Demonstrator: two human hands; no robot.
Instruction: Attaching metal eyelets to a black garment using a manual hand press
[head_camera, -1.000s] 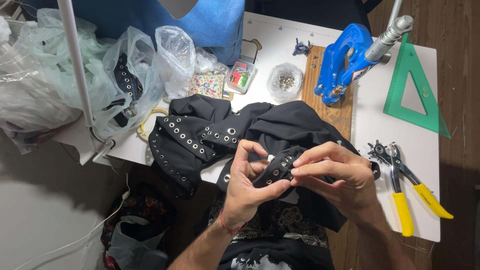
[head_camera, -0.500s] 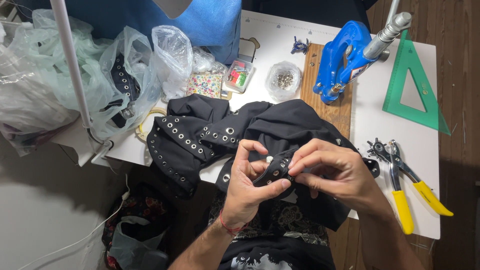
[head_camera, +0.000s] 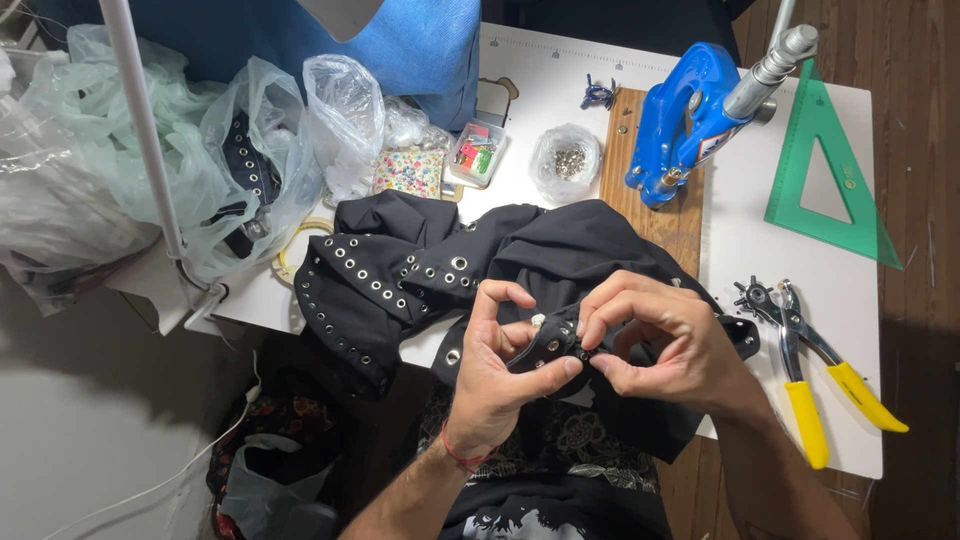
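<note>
Far left of the hands, clear plastic bags (head_camera: 150, 190) lie heaped. The left hand (head_camera: 497, 365) pinches a black eyelet-studded strap (head_camera: 548, 348) of the black garment (head_camera: 440, 265), thumb beneath; since a second ago its fingers have curled tighter. The right hand (head_camera: 665, 345) now presses fingertips onto the same strap, closer in. Right of both hands lie yellow-handled punch pliers (head_camera: 815, 385).

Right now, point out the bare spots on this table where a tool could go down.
Bare white top lies between the wooden board and the green triangle ruler, running down to the yellow-handled punch pliers. A smaller patch sits behind the bag of eyelets. The left side is crowded with plastic bags, and the black garment fills the middle under both hands.
</note>
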